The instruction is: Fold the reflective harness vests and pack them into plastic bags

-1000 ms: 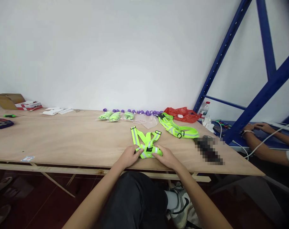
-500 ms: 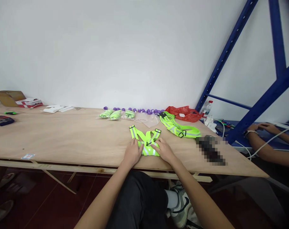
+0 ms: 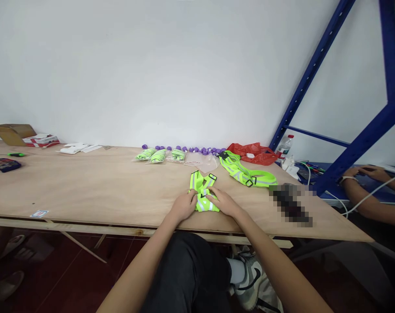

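A partly folded neon-yellow reflective vest (image 3: 207,206) with grey stripes and black buckles lies on the wooden table before me. Two of its straps point away from me towards the wall. My left hand (image 3: 184,205) grips the left side of the bundle, thumb near its middle. On the right side my right hand (image 3: 226,201) holds the fabric between thumb and fingers. Part of each hand's fingertips is hidden by the cloth. A second, looser reflective vest (image 3: 241,171) lies beyond my right hand, its straps spread out.
Along the wall stand several purple rolls (image 3: 179,148), with bagged vests (image 3: 158,156) and a clear plastic bag (image 3: 204,161) in front. A red bag (image 3: 254,153) and a bottle (image 3: 284,147) are at right, near a blue rack (image 3: 363,134). Another person's arms (image 3: 360,195) rest beyond it.
The vest's left strap has swung inward, so the two upper straps now lie closer together and the bundle is narrower. Both hands stay on it.
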Motion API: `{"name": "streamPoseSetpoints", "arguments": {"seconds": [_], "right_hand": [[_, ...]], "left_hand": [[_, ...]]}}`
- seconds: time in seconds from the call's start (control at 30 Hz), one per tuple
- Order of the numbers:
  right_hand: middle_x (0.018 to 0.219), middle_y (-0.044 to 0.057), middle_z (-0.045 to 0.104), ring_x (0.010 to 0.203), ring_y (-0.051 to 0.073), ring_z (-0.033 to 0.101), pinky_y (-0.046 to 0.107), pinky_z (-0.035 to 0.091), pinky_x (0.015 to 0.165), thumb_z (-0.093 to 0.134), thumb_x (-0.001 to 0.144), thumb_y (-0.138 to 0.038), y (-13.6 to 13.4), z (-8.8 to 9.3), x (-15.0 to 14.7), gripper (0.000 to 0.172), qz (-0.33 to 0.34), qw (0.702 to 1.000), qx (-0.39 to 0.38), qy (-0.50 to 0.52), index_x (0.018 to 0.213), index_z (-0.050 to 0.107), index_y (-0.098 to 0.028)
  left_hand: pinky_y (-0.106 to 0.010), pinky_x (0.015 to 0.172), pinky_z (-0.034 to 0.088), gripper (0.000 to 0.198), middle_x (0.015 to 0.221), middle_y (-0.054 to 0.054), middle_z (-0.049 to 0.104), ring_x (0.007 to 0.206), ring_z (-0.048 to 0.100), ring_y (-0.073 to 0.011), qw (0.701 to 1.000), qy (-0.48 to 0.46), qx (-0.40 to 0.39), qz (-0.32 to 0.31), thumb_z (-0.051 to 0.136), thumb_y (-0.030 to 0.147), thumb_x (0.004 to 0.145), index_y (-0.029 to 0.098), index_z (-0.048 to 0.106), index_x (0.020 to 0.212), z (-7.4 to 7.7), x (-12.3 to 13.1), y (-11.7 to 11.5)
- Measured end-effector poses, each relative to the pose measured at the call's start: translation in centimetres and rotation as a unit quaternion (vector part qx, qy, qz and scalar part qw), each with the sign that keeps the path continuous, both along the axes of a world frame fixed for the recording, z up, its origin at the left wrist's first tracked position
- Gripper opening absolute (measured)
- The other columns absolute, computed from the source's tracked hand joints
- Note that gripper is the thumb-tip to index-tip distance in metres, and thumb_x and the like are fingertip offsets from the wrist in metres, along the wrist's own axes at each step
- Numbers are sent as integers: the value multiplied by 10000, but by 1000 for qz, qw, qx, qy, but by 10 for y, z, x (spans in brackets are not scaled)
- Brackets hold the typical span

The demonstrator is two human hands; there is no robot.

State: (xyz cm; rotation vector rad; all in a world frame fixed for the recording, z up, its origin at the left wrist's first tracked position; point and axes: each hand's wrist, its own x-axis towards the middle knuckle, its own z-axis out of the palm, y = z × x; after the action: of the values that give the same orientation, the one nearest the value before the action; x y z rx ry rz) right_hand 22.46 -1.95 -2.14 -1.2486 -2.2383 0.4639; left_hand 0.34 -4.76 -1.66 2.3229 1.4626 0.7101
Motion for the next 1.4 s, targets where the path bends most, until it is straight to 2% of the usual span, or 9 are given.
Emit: {"name": "streamPoseSetpoints", "arguments": {"seconds": [0.1,0.27,0.33,0.43,0.63,0.83,1.0,1.17,1.4], "right_hand": [[1327,119,639,1214,265,597,415,455,1032,460,992,-464,-1,1,-1,455,5,1000,-6,14,1363,538,-211],[1402,107,602,1278,253,561,451,409,1099,431,1007,-431,-3,-4,-1,451,13,1000,8,15,1399,530,-229],[1404,104,606,1298,254,550,467,393,1122,425,1009,-423,-2,-7,-1,430,20,1000,18,15,1362,580,-232],[1372,103,634,1297,257,557,480,388,1137,430,1004,-407,-1,-10,0,398,24,999,29,13,1275,661,-229],[1400,116,612,1313,249,548,481,373,1157,396,1017,-406,2,-16,2,433,26,999,37,1,1307,645,-202],[1355,112,644,1283,255,569,471,398,1139,439,997,-411,6,-13,2,405,22,999,18,18,1234,690,-201],[1342,112,653,1254,269,591,480,419,1117,489,971,-422,12,-7,-3,389,6,999,-10,45,1232,690,-213],[1388,112,621,1270,267,585,465,424,1114,460,983,-407,24,-7,-6,414,-4,999,-33,30,1298,648,-217],[1330,101,663,1208,256,630,394,478,1025,391,1013,-370,47,0,-13,385,-35,999,-33,-16,1261,650,-228]], "left_hand": [[-385,964,496,384,1258,-148,636,1105,645,-264,1000,-3,11,-3,320,294,1011,166,601,1240,-2,-1,-1],[-429,1035,480,476,1567,-185,350,1289,553,-279,998,-28,51,-4,328,308,1022,167,428,1465,-3,0,-6],[-445,1057,467,460,1595,-182,306,1329,521,-289,998,-16,61,-17,345,292,1018,170,467,1445,-3,1,-6],[-465,1097,431,401,1567,-194,361,1350,500,-307,997,28,74,-25,372,271,1009,145,601,1314,-3,4,-5],[-463,1037,475,497,1567,-183,363,1284,559,-303,991,75,105,-36,380,259,1006,211,433,1498,-2,7,-5],[-476,1027,470,444,1508,-172,461,1243,584,-311,987,123,103,-22,371,302,1018,205,545,1415,-1,11,-4],[-499,1064,421,421,1482,-171,492,1320,511,-313,988,114,104,-21,374,328,1018,220,619,1343,-7,13,2],[-487,1080,396,399,1474,-136,510,1315,504,-289,991,88,96,-24,380,336,1010,229,665,1269,-14,12,5],[-496,1044,417,404,1566,-89,408,1219,562,-295,991,97,90,-23,376,321,999,252,660,1278,-6,13,0]]}}
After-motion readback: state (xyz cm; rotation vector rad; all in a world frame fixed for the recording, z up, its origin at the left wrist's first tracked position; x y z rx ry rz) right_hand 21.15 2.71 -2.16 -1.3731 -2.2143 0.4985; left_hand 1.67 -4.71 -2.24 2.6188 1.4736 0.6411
